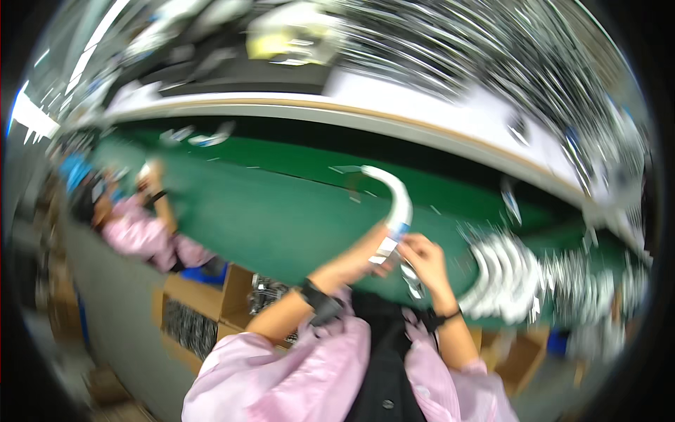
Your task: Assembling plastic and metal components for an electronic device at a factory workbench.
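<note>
A curved white piece (399,200), shaped like a hook or handle with a blue band near its lower end, stands up from my left hand (367,254). The fingers of that hand are closed around its lower end. Beside it, my right hand (426,261) has its fingers pinched together at the blue band's level. A small shiny piece (413,283) hangs just below the right fingers; blur hides whether they grip it or the white piece. Both wrists wear black bands.
Right of my hands, several curved white pieces (503,271) stand in a row on the green bench (274,218). A shelf (281,105) loaded with blurred metal parts spans above. Cardboard boxes (200,295) sit below the front edge. Another person (137,221) works at the left.
</note>
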A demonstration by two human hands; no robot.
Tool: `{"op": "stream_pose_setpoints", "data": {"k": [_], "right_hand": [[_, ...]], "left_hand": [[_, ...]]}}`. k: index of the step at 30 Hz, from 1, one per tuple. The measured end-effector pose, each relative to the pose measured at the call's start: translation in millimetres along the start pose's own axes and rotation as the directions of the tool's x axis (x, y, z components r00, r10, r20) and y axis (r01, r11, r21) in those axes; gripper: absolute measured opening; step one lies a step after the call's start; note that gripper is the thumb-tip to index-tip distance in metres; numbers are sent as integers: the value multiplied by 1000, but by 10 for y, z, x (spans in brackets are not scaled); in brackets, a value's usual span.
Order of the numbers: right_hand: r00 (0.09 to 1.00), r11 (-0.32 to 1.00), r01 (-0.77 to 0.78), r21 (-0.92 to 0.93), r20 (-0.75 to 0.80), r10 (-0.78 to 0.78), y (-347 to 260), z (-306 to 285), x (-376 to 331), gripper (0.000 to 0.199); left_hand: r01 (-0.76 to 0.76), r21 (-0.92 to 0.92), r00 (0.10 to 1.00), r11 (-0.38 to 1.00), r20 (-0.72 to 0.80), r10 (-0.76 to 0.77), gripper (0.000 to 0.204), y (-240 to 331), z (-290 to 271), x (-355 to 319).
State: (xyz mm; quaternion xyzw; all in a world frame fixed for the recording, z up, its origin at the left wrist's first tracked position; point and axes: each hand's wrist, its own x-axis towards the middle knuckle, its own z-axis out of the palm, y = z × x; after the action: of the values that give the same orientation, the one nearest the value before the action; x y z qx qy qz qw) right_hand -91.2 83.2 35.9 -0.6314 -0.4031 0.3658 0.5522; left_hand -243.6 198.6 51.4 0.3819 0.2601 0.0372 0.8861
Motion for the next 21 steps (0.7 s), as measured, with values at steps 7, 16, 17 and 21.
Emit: {"op": "stream_pose_setpoints", "data": {"k": [7,16,17,21], "right_hand": [[828,510,-555,-658,-372,420,1455,-596,-752,42],[904,608,-396,-688,-407,128,1697,-547,-544,39],[907,587,-411,-697,-381,181,1762,-550,-507,33],[879,614,-461,-641,-422,221,2019,-627,-450,14]], "left_hand": [[207,483,964,851,-247,-94,75,-242,-1132,862],[-28,918,892,395,-155,424,85,-50,-1527,2577],[180,957,821,226,-273,501,87,-111,-1273,2614],[33,997,824,76,-70,563,88,-376,-463,2444]]}}
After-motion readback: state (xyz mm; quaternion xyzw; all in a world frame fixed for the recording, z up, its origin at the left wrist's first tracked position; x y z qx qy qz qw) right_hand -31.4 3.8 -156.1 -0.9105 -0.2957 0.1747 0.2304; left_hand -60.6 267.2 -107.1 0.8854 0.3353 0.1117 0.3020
